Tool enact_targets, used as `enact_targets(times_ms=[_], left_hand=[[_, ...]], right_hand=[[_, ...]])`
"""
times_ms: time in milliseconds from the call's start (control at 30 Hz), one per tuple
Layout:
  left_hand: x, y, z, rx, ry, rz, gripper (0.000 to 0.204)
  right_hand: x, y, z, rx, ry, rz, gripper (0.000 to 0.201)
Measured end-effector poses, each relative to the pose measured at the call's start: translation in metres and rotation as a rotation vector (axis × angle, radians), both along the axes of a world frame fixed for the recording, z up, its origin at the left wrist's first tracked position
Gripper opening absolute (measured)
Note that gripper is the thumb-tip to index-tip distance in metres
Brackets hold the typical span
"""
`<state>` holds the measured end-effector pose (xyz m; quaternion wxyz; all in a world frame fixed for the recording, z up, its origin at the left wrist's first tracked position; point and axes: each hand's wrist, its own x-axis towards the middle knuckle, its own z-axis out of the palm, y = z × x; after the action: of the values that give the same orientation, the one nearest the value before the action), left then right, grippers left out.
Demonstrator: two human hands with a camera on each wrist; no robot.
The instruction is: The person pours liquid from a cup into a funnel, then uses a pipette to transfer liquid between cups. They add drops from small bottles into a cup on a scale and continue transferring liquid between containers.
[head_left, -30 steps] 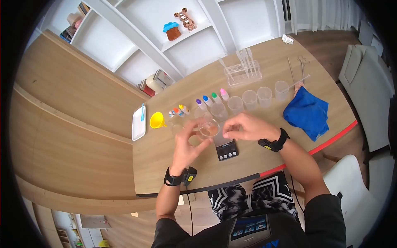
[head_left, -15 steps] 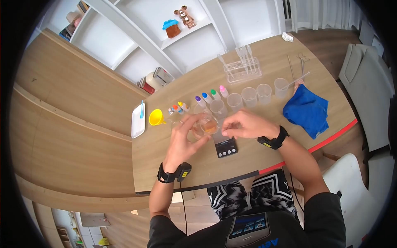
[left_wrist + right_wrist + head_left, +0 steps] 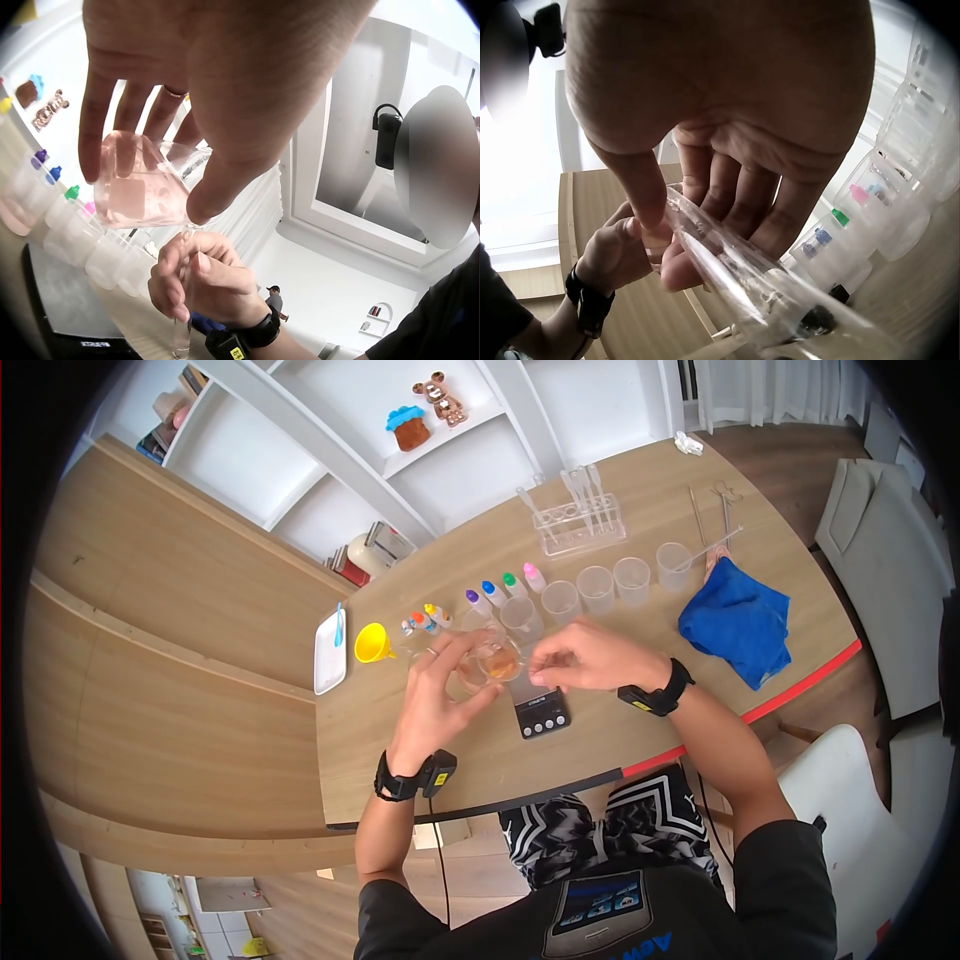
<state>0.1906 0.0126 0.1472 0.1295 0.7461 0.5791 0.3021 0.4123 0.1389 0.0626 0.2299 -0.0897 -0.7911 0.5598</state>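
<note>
My left hand (image 3: 430,695) grips a clear beaker (image 3: 142,191) of pale pink liquid between thumb and fingers. The beaker is tilted toward my right hand (image 3: 597,658), with its lip right at the mouth of a clear test tube (image 3: 182,334). In the right wrist view, thumb and fingers pinch this test tube (image 3: 731,274) near its top, and its body slants down. Below the hands lies a small black digital scale (image 3: 543,713). Behind the left hand, partly covered, stands a clear cup (image 3: 16,214) with some pinkish liquid.
Several clear plastic cups (image 3: 596,590) stand in a row beyond the hands, behind them small colour-capped bottles (image 3: 510,582). Further back is a test tube rack (image 3: 582,530) holding droppers. To the left are a yellow funnel (image 3: 372,644) and white tray (image 3: 331,652); to the right, a blue cloth (image 3: 738,622).
My left hand has turned, tilting the beaker further toward the right hand, and the liquid has shifted in it. The right hand keeps almost the same place and pinch.
</note>
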Motion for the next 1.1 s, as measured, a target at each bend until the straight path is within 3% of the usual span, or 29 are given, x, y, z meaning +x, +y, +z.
enact_targets(times_ms=[1100], left_hand=[[0.002, -0.0016, 0.0052, -0.026, 0.029, -0.001, 0.06]], right_hand=[[0.0013, -0.0017, 0.0039, 0.011, -0.03, -0.016, 0.024]])
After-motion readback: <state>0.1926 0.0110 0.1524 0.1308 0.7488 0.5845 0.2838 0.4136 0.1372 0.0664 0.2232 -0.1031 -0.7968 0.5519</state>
